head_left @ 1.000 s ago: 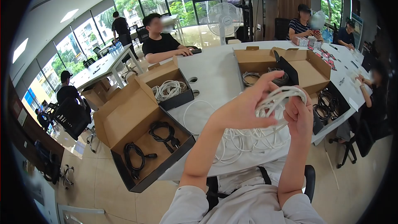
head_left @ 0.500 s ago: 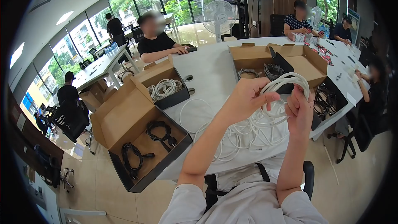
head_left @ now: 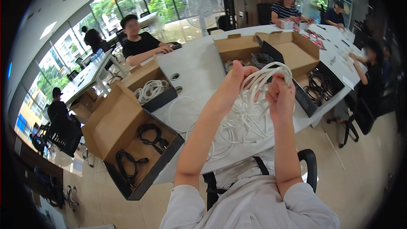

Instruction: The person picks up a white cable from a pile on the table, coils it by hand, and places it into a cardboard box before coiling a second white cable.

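Note:
A looped bundle of white cable (head_left: 268, 71) hangs between my two hands above the table. My left hand (head_left: 238, 80) is closed round the left side of the loops, with the thumb raised. The loops' right side is in the curled fingers of my right hand (head_left: 280, 95). Beneath them, a loose tangle of white cable (head_left: 229, 138) lies spread on the white table (head_left: 199, 65), partly hidden by my forearms.
At the left, an open box (head_left: 146, 174) holds two black cable coils; behind it another box (head_left: 163, 98) holds white cables. Farther right stand a box with grey cables (head_left: 241, 55) and one with black cables (head_left: 307, 101). Several people sit around the table.
The whole view has shifted, with the table and boxes now farther left. My hands still hold the white loops, which look more fanned out at my left hand.

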Demonstrator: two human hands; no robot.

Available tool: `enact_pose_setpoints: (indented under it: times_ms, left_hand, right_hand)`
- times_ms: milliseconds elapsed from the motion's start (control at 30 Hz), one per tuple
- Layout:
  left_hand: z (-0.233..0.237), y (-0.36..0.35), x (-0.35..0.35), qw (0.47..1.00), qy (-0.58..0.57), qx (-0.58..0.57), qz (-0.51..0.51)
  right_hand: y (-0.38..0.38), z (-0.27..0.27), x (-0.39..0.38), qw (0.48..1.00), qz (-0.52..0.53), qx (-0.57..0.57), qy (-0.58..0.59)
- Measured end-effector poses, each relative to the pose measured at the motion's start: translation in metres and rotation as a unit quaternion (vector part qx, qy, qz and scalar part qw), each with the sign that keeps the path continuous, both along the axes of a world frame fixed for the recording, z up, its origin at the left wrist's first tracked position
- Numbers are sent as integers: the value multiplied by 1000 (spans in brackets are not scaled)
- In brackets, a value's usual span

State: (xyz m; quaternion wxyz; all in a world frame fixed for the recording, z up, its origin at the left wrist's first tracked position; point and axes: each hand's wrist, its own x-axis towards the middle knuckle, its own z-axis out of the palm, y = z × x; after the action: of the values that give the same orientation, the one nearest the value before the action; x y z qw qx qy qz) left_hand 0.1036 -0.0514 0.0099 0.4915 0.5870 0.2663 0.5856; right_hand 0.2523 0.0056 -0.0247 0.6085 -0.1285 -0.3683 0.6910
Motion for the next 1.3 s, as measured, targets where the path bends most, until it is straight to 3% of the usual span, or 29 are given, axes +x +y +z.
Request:
enact_pose_setpoints:
  times_ms: [133, 367, 567, 700, 800, 900, 933, 1067, 1167, 1300]
  left_hand:
    - [4, -6, -5, 978, 132, 123, -106]
    - [12, -16, 0, 961, 259, 101, 1]
    - [14, -19, -2, 989, 104, 50, -91]
    - [13, -17, 9, 996, 84, 18, 2]
    - [14, -16, 15, 998, 35, -38, 20]
    - [8, -9, 11, 997, -42, -64, -30]
    - [8, -9, 14, 997, -48, -62, -26]
    - [13, -17, 19, 971, 201, -29, 129]
    - [11, -15, 8, 986, 137, -47, 79]
    - [14, -16, 2, 997, 33, -33, 53]
  right_hand:
    - [15, -9, 4, 998, -3, -24, 52]
    - [15, -5, 2, 997, -67, -27, 0]
    - [14, 5, 7, 1000, -9, -17, 19]
    - [12, 6, 10, 1000, 8, -4, -3]
    - [11, 2, 13, 1000, 27, -3, -7]
    - [13, -3, 11, 999, 49, -13, -9]
    - [14, -5, 10, 999, 50, -8, -8]
    - [15, -9, 7, 998, 58, 16, -26]
    - [10, -7, 2, 998, 57, 16, -35]
    - [5, 6, 8, 988, 68, 120, -69]
